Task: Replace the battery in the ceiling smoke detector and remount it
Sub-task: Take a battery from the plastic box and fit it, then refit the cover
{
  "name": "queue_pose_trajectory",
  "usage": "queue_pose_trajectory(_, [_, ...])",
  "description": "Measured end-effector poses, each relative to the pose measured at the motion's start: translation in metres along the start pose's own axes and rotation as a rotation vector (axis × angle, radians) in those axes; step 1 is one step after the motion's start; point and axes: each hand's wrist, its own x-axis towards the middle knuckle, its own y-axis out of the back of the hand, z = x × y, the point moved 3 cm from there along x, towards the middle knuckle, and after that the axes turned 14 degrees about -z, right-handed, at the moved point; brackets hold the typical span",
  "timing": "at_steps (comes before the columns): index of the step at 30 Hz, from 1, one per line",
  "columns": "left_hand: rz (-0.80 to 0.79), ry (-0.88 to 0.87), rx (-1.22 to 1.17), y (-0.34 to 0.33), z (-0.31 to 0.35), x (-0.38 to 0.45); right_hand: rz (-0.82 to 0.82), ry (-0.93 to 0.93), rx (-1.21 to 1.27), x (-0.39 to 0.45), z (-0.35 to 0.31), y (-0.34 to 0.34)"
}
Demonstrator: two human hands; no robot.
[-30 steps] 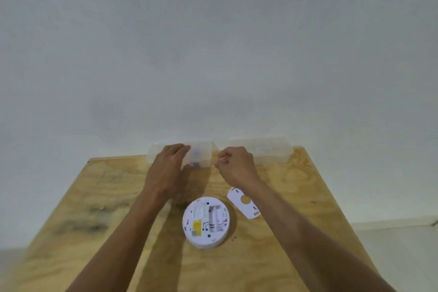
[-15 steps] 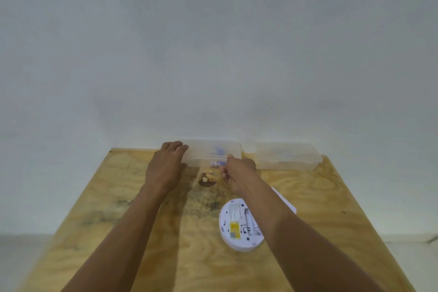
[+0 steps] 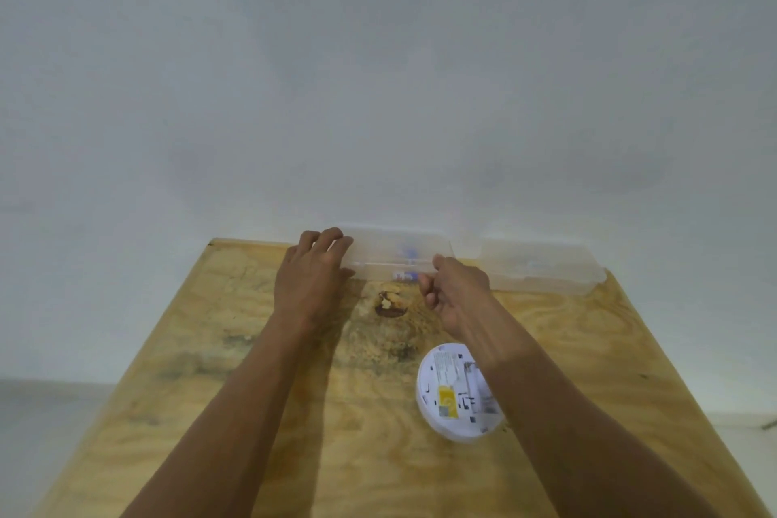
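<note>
We see the smoke detector (image 3: 456, 391) lying back-side up on the plywood counter (image 3: 210, 412), toward the near right, its round white body partly covered by the right forearm. A yellow label and some dark printed marks show on its back; its battery bay is mostly hidden under the arm, so we cannot tell what sits in it.

Farther back, at the counter's far edge against the wall, stands a clear plastic box (image 3: 399, 252) with something small and blue-and-white inside (too blurred for us to name). The left hand (image 3: 313, 278) rests against the left end of this box, its fingers (image 3: 328, 242) curved over the top corner and holding it. The right hand (image 3: 456, 294) is at the box's near right corner, its fingers (image 3: 429, 299) curled in narrow; the thumb and fingertips meet the lower front rim of the box, though we cannot tell whether they pinch the rim itself or some small thing at that spot.

Just beside this box to the right, with a small gap between, sits a second clear plastic box (image 3: 542, 269), also along the far edge and touched by neither hand.

Between the two hands, a dark brown knot (image 3: 390, 305) marks the plywood near the first box. Behind everything rises a plain pale wall (image 3: 378, 76).
</note>
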Motion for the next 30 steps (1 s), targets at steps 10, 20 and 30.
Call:
queue_pose_trajectory(10, [-0.028, -0.033, -0.027, 0.006, -0.008, 0.006, -0.197, -0.078, -0.019, 0.009, 0.027, -0.070])
queue_pose_trajectory(20, [-0.009, -0.034, 0.008, 0.007, -0.010, 0.008, -0.228, -0.070, -0.164, 0.013, 0.010, -0.074])
queue_pose_trajectory(30, [0.038, -0.027, -0.016, 0.007, -0.001, 0.004, -0.378, 0.264, -1.121, 0.023, -0.066, -0.052])
